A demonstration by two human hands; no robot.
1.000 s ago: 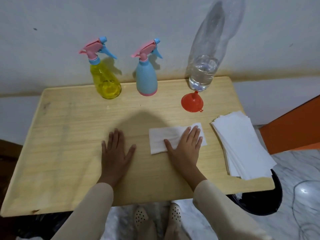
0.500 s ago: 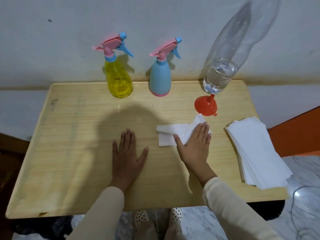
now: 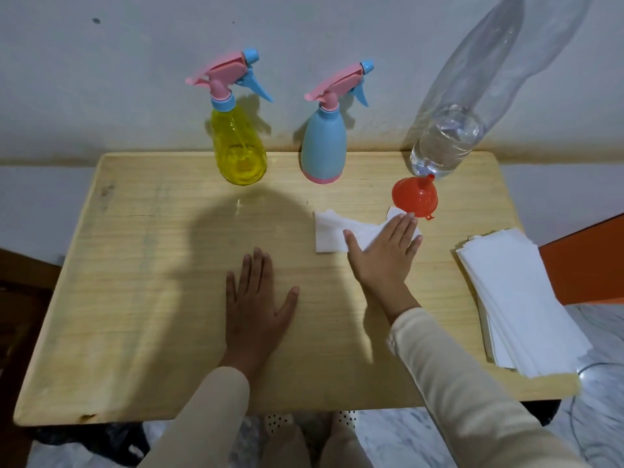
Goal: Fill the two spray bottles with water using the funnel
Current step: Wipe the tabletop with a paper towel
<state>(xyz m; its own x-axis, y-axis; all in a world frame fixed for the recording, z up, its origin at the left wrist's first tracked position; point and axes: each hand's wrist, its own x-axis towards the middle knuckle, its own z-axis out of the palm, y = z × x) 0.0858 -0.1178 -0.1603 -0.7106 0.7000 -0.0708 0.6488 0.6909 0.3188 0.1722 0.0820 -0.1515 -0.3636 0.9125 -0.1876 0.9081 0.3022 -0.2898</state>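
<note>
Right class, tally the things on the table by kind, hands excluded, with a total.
Yellow plastic spray bottle and blue plastic spray bottle: 2
Clear plastic water bottle: 1
Red plastic funnel: 1
Loose white paper tissue: 1
Stack of white paper tissues: 1
Total: 6

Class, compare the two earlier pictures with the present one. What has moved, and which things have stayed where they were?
The right hand, pressing flat on the white tissue, slid it toward the red funnel, bunching it; its fingertips now reach the funnel's rim. Nothing was gripped or released. The left hand stays flat on the table; the yellow spray bottle, blue spray bottle, water bottle and paper stack are unmoved.
</note>
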